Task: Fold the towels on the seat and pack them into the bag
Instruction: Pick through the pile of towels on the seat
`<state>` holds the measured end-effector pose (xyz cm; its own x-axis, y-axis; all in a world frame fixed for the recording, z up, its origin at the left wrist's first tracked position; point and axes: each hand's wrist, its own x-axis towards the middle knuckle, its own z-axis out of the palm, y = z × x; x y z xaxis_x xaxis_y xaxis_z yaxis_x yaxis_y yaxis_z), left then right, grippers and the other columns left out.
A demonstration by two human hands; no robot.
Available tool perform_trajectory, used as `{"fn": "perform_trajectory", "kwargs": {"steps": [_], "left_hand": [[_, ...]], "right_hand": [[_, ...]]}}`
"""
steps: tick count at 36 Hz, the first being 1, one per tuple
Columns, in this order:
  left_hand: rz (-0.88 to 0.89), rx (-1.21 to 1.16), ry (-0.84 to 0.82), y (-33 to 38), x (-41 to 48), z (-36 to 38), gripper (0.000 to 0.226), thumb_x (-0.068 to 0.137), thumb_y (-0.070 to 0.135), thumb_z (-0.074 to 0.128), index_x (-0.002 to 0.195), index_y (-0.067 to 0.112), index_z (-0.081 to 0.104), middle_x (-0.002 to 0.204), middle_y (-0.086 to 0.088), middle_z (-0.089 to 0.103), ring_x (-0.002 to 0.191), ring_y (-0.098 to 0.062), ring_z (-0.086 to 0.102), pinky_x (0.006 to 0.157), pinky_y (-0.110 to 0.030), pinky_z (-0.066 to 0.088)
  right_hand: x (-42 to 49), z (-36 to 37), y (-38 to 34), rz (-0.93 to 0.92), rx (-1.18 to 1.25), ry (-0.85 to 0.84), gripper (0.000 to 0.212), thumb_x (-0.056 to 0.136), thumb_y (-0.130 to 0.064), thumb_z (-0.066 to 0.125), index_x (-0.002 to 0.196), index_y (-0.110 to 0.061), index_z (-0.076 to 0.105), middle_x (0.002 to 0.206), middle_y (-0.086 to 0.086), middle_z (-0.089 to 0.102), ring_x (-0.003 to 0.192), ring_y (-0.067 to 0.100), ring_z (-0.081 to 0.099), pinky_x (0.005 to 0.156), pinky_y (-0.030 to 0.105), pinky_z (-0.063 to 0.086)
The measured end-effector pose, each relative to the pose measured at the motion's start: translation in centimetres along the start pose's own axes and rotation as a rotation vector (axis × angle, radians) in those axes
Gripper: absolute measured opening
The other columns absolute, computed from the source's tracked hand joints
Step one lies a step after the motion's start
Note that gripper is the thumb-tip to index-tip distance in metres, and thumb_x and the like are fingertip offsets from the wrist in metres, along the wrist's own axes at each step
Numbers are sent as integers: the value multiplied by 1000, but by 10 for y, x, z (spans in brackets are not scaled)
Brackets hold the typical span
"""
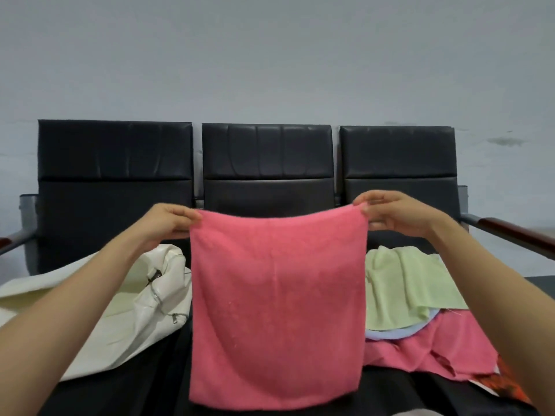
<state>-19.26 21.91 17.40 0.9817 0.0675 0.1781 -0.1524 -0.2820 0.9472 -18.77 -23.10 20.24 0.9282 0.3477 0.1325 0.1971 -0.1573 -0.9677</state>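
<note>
Pink towel hangs spread above the black seat | left hand and right hand pinch its top corners | white bag left of it | green towel heaped right of it | grey wall behind

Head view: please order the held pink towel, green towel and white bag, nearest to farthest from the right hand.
1. Held pink towel, pinched by the right hand.
2. Green towel, just below it.
3. White bag, far left.
</note>
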Motion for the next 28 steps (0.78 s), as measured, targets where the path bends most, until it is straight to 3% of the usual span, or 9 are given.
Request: {"fn": "perform_trajectory", "kwargs": {"steps": [3, 7, 10, 14, 17, 20, 24, 28], "left_hand": [[13, 112, 90, -14, 19, 16, 24, 87, -8, 59, 84, 12, 71, 88, -3, 68, 78, -9, 61, 70, -19, 51], [225, -103, 383, -2, 41, 28, 24, 87, -8, 57, 102, 6, 70, 81, 7, 67, 66, 11, 61, 67, -4, 47], [231, -141, 398, -7, 45, 27, 23, 88, -3, 59, 86, 16, 72, 66, 18, 70, 69, 9, 61, 72, -7, 47], [214, -106, 331, -26, 33, 24, 28, 88, -3, 59, 84, 23, 70, 66, 24, 69, 70, 13, 61, 78, -12, 45], [177, -116, 292, -45, 16, 15, 29, 88, -2, 60, 84, 24, 73, 70, 17, 70, 80, -5, 61, 82, -22, 47], [105, -85, 191, -71, -12, 3, 29, 87, -2, 60, 81, 21, 77, 86, 2, 73, 94, -21, 65, 92, -36, 50], [10, -29, -45, -92, -55, -7, 39, 87, -6, 56, 77, 22, 79, 92, 0, 75, 91, -13, 69, 77, -22, 56], [-110, -11, -163, -115, -88, -15, 27, 86, -6, 57, 83, 11, 78, 98, -7, 74, 91, -19, 70, 77, -23, 57]], "right_hand": [[31, 11, 30, 13, -260, 251, 21, 93, 4, 54, 95, -15, 63, 96, 18, 62, 76, 22, 65, 65, 29, 59], [68, 26, 35, -170, -155, 620, 22, 91, -6, 54, 92, -28, 53, 88, 11, 61, 76, 23, 57, 74, 41, 54], [79, 31, 31, -201, -27, 683, 18, 90, -7, 58, 92, -22, 50, 85, 2, 59, 83, 22, 55, 80, 40, 51], [74, 39, 43, -201, -61, 564, 15, 92, -4, 58, 102, -12, 53, 84, 4, 60, 84, 22, 60, 78, 33, 54], [58, 42, 54, -160, -36, 470, 17, 93, -4, 57, 109, -9, 53, 89, 6, 59, 84, 17, 62, 73, 26, 58], [33, 42, 70, -56, -9, 318, 15, 93, -4, 57, 105, -13, 56, 91, 7, 55, 79, 15, 61, 64, 25, 58], [-3, 46, 88, 84, 20, 99, 16, 92, -2, 58, 99, -16, 57, 77, 1, 54, 66, 10, 55, 57, 24, 51], [-38, 59, 109, 236, -39, -75, 16, 92, -7, 59, 107, -12, 55, 76, 0, 59, 70, 13, 58, 62, 26, 52]]}}
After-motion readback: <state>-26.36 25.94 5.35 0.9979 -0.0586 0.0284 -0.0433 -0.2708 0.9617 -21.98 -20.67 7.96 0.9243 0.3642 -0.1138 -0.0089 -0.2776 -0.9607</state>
